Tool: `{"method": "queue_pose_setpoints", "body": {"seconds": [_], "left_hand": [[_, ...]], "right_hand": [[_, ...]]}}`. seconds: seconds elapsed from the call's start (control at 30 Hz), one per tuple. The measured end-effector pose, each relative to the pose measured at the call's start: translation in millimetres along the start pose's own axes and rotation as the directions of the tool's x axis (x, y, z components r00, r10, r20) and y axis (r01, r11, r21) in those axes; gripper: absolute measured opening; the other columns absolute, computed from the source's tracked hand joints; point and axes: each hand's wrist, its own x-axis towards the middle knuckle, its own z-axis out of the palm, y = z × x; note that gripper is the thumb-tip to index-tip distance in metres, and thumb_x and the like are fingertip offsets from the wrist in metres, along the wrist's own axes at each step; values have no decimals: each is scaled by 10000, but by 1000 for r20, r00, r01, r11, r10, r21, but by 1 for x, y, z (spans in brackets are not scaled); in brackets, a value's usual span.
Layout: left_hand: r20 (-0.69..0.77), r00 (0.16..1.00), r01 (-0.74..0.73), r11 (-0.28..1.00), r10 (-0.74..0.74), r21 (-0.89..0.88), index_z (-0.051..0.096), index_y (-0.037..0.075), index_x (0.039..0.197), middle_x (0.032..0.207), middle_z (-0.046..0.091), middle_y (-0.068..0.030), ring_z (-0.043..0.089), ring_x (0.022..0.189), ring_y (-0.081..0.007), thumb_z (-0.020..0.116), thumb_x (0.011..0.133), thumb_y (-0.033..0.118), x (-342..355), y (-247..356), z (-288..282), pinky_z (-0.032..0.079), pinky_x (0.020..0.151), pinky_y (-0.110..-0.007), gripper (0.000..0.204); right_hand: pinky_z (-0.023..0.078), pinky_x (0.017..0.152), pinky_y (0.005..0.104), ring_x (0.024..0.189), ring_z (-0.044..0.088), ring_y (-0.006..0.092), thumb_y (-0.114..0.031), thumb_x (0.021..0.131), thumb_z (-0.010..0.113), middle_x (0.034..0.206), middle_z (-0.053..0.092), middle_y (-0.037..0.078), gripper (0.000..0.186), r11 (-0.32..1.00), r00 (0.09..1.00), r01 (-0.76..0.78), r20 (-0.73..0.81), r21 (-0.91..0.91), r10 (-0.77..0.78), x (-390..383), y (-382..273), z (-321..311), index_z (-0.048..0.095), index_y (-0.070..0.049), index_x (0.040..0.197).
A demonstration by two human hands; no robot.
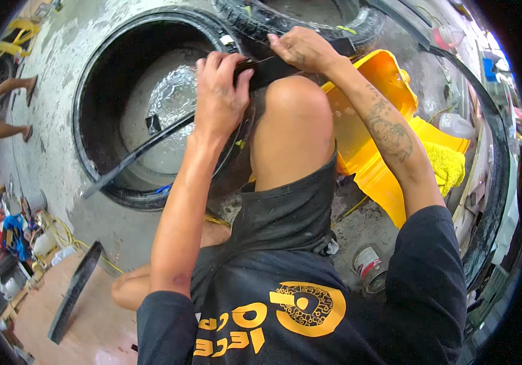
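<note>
A long, narrow black strip (142, 152) slants across a round black tub (84, 131) with water in it. My left hand (219, 88) is closed over the strip at the tub's right side, thumb and fingers curled round its edge. Up and to the right, my right hand (305, 50) is closed against a dark length that seems to be the same strip, passing above my raised knee (294, 115). Whatever the right fingers pinch is hidden. A small black block (153, 125) shows inside the tub, near the strip.
A tyre (261, 21) lies beyond my hands. To the right are yellow-orange plastic panels (364, 146), a yellow cloth (445, 165) and a translucent jug (457, 126). An open can (370, 269) stands by my hip. Another black strip (75, 292) rests on a board. A person's legs (11, 91) show at left.
</note>
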Motion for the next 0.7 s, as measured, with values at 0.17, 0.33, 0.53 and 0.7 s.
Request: {"method": "queue_pose_setpoints", "body": {"seconds": [0.17,0.33,0.53,0.7], "left_hand": [[-5,996,93,994,-93,56,666,9,1091,1067,636,-167,567,985,-357,727,856,77,-50,-1,-45,455,898,-422,253],[-373,841,484,853,-392,193,681,16,1139,1118,634,-165,617,1059,-341,736,886,121,-140,-39,-150,490,936,-407,280],[-666,647,638,742,-370,207,659,60,1153,1102,601,-160,550,1083,-355,733,886,212,-226,-139,-218,362,1019,-487,316],[-709,631,634,736,-314,238,653,-1,1162,1117,608,-189,565,1091,-374,761,890,278,-226,-148,-214,443,974,-463,404]], "right_hand": [[497,658,520,694,612,461,-379,1061,432,685,616,243,568,992,995,90,40,-83,-87,7,3,21,606,1,678],[453,651,524,658,568,477,-467,1046,475,690,582,289,645,996,996,-50,64,-75,55,-15,10,-13,603,33,659],[446,658,500,685,597,417,-508,988,592,773,627,261,603,983,953,163,272,-80,-136,52,-71,-28,644,33,726],[524,965,470,1093,654,390,-607,804,764,1227,678,215,673,797,770,595,214,103,-602,74,-214,34,687,-74,1206]]}}
